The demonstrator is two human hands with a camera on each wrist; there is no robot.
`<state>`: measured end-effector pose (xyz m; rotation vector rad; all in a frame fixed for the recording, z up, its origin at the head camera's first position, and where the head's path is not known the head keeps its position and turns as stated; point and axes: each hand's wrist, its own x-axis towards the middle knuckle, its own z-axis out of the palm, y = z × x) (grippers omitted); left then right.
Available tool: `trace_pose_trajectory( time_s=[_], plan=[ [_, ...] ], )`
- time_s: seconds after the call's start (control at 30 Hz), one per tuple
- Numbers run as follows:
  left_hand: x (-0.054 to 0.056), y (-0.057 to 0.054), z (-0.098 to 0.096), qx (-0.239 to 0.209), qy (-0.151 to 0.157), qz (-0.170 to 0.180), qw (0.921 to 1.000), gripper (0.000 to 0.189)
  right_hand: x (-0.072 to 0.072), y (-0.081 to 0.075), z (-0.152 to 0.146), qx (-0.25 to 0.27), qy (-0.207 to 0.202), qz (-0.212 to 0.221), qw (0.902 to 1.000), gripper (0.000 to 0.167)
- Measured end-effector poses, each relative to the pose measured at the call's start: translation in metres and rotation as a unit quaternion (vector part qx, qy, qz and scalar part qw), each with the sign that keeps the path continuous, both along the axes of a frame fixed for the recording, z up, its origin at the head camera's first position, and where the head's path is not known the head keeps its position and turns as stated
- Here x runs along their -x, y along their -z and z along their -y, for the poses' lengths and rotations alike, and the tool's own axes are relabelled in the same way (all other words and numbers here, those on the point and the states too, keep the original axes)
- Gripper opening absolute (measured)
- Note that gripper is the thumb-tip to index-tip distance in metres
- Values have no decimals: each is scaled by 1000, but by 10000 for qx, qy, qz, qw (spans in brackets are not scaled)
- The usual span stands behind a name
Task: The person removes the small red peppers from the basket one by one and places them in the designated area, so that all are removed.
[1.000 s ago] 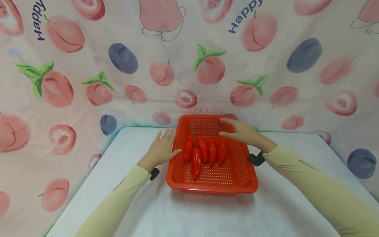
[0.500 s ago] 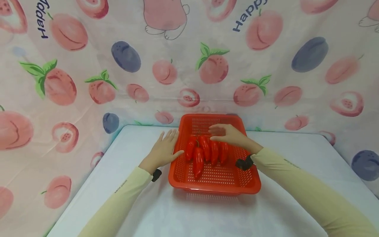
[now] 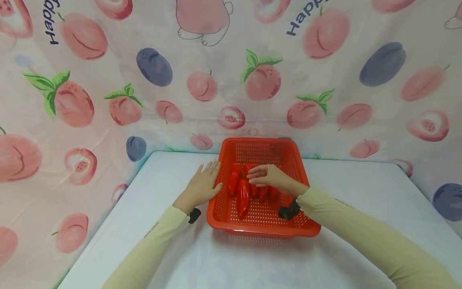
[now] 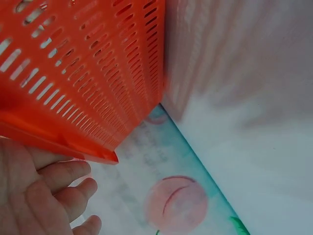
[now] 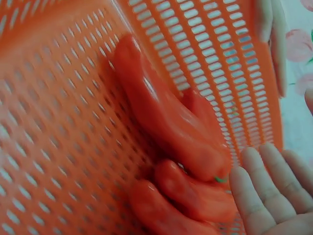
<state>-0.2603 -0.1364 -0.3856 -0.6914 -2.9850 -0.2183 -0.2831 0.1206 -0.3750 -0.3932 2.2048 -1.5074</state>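
Several glossy red chili peppers [image 3: 243, 199] lie together in a red perforated plastic basket [image 3: 263, 232]. My left hand [image 3: 201, 184] is at the basket's left side, fingers extended along the rim and thumb spread toward it. Seen from the left wrist, the fingers of that hand [image 4: 46, 196] lie just outside the basket's rim [image 4: 93, 155]. Over the peppers hovers my right hand [image 3: 268, 176], its fingers loosely bent and pointing left, partly hiding the peppers behind. The right wrist view has nothing between those fingers [image 5: 266, 188], which are close to the stem ends of the peppers [image 5: 166, 117].
The basket stands on a white table [image 3: 173, 253] near its back edge. A fruit-print cloth [image 3: 202, 112] hangs behind and to the left. Black wrist cameras [image 3: 288, 210] sit on both wrists, the right one above the basket's right side.
My right hand has moved left, nearer and lower, from the basket's back right to over the peppers. The left hand stays at the rim, and the head view has shifted slightly.
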Motion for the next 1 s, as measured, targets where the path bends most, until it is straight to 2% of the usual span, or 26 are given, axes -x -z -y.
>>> trace_pose_trajectory(
  time_s=[0.13,0.3,0.43,0.57,0.73,0.87,1.0],
  plan=[
    [1,2,0,0,-54,127,9999,66,1,7,3,252,180,474,9984,51],
    [0,0,0,-70,-96,207,9997,66,1,8,5,317,157,717,9968,48],
    [0,2,0,-35,-102,185,9998,66,1,8,5,103,274,796,9964,47],
    [1,3,0,-74,-113,199,9997,66,1,10,9,-426,210,419,9980,46],
    [1,5,0,-110,-90,200,9997,66,1,16,15,-1093,265,-86,9936,45],
    [1,5,0,-164,-117,228,9995,66,6,26,20,-1418,392,-383,9884,42],
    [1,4,0,-161,-139,277,9994,66,8,31,23,-1580,339,-639,9848,42]
  ],
)
